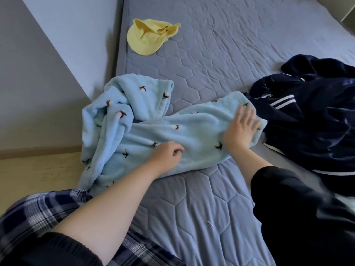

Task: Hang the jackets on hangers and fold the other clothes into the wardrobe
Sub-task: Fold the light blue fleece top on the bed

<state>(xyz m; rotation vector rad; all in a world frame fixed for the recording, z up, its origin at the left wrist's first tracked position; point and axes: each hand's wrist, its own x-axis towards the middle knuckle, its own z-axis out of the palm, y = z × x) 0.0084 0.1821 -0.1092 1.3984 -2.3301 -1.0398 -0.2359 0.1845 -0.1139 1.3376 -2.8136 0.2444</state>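
Note:
A light blue fleece garment (146, 129) with small dark bird prints lies crumpled across the bed's near left part, one end hanging over the edge. My left hand (167, 156) rests on its middle with fingers curled onto the fabric. My right hand (242, 129) lies flat on the garment's right end, fingers spread and pressing it down. To the right, a dark navy jacket (311, 121) with white stripes is heaped on the bed.
A yellow cap (148, 37) lies at the far left of the blue quilted mattress (221, 54). A grey wall (38, 73) and wooden floor (38, 173) are on the left. Plaid trousers (38, 208) show at bottom left.

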